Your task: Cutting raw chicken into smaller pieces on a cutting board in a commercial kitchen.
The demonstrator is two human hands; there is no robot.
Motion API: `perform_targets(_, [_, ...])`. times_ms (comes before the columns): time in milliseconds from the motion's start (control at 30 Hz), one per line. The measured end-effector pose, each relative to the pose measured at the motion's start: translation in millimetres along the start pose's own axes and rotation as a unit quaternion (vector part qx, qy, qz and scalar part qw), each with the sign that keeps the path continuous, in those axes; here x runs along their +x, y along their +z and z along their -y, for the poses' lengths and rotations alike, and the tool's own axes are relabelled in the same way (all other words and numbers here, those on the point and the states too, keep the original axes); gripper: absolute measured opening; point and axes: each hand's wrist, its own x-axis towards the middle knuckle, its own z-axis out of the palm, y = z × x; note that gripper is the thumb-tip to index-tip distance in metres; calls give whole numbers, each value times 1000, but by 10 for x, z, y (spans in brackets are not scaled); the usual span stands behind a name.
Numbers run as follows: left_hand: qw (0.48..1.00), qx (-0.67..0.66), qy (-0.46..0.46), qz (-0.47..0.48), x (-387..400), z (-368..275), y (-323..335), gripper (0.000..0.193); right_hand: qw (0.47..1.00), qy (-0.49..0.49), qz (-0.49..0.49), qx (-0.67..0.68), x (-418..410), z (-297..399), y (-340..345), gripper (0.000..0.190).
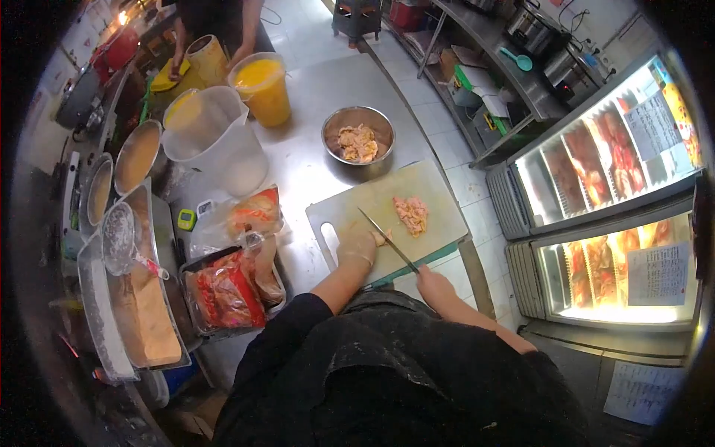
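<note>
A white cutting board [357,209] lies on the steel table in front of me. My right hand [437,288] grips a kitchen knife [391,243] by its handle, the blade slanting across the board. Wearing a clear glove, my left hand [356,250] presses a small piece of raw meat [383,237] against the board, close beside the blade. Its fingers are partly hidden. Right of the blade sits a pile of cut raw meat [411,215]. Beyond the board stands a steel bowl [357,114] holding more pale meat pieces [359,144].
Bagged meat [226,290] fills a dark tray at my left, beside trays of flour [153,324] and a sieve [118,237]. Behind are a large clear plastic jug [215,148] and a container of yellow liquid [262,92]. Another person's hands [177,67] work there. Lit refrigerators [614,268] stand right.
</note>
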Motion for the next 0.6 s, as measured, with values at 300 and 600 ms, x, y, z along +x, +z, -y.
perform_targets(300, [1000, -25, 0, -2, -78, 77, -64, 25, 998, -20, -66, -4, -80, -171, -32, 24])
perform_targets(600, [982, -169, 65, 46, -233, 380, -616, 37, 972, 62, -55, 219, -250, -209, -565, 30])
